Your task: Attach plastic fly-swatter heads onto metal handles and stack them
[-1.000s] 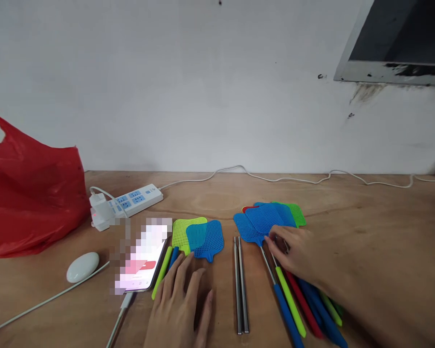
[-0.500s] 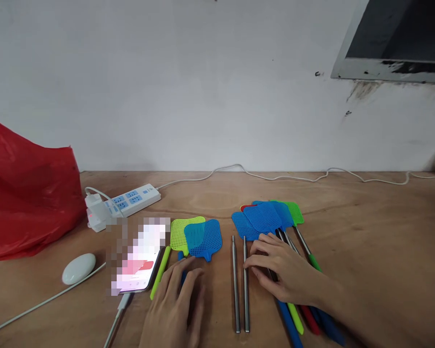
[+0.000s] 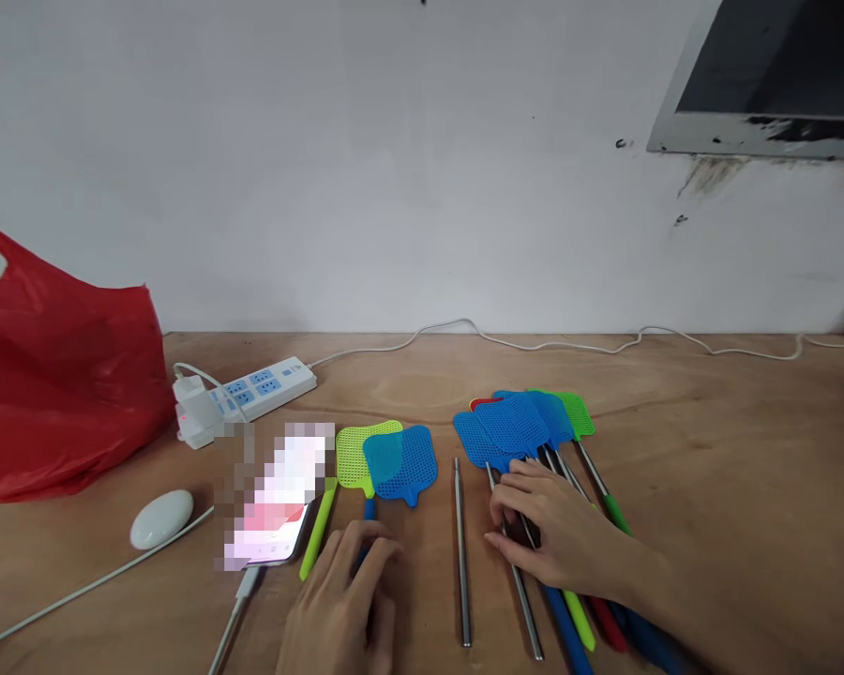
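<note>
My left hand [image 3: 341, 605] lies at the near edge with its fingers curled over the blue handle [image 3: 369, 509] of a blue fly swatter [image 3: 400, 464]. A yellow-green swatter [image 3: 355, 455] lies partly under that one. My right hand [image 3: 559, 530] pinches a thin steel rod [image 3: 527, 609] that lies slanted under its fingers and thumb. A second steel rod [image 3: 462, 553] lies straight and alone between my hands. Behind my right hand is a fanned pile of several swatters [image 3: 513, 422] in blue, green and red; their handles run under my wrist.
On the wooden table [image 3: 710, 450] a phone [image 3: 274, 506] with a lit screen lies left of the swatters, on a charging cable. A white power strip [image 3: 253, 389], a white oval object [image 3: 161, 517] and a red plastic bag [image 3: 56, 375] are at the left. A white wall stands behind.
My right hand has pulled one of the two steel rods to the right and tilted it, away from the other rod. My left fingers went from flat to curled over the blue handle.
</note>
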A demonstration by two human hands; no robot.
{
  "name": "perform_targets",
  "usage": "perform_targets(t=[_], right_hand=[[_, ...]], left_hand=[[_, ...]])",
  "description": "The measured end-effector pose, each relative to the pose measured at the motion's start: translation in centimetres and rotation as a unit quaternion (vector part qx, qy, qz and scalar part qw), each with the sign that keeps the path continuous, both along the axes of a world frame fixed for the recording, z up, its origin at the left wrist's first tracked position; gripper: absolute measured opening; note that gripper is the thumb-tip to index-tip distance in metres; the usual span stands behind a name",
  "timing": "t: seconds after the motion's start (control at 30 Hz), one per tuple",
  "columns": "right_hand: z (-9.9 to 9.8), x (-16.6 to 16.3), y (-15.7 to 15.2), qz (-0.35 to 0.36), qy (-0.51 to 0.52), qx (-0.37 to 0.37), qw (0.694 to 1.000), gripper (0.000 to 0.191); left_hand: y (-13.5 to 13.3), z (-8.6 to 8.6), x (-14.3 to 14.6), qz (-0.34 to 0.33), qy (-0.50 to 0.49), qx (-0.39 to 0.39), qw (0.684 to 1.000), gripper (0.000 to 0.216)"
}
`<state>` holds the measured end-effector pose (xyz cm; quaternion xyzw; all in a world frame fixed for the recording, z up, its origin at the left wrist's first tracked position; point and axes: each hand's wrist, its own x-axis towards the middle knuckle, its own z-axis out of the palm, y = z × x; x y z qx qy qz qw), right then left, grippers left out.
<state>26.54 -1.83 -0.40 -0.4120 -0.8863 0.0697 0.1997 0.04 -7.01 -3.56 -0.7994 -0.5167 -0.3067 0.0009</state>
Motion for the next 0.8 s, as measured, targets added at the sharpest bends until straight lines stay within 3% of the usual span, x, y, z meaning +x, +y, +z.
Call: perform_targets(t=[0.2,0.43,0.57,0.7,0.8], right_hand=[[-0.14,-0.16,-0.09,-0.045,0.001,0.011,0.999,0.025],[-0.73,-0.2,-0.2,-0.114,0.006,-0.022,0.993,0.021],[-0.34,-0.15,-0.05,-0.117,0.027,-0.063,0.991,0.023],[0.04,0.06,0.31,-0.133,0.093,-0.102,0.982,0.026],[-0.14,0.4,0.77,-0.131,0.207,-0.17,0.954,0.027]], left_hand=[[-0.47,-0.29,0.72,-0.002,-0.043,-0.007,0.999,0.028],[0.32,-0.73,0.2,-0.005,-0.053,-0.014,0.998,0.017],[0.3,-0.44,0.22,0.002,-0.05,-0.037,0.998,0.013],[0.32,-0.55,0.03,-0.015,-0.051,-0.044,0.998,0.025],[0.38,-0.79,-0.13,-0.037,-0.038,-0.035,0.998,0.039]])
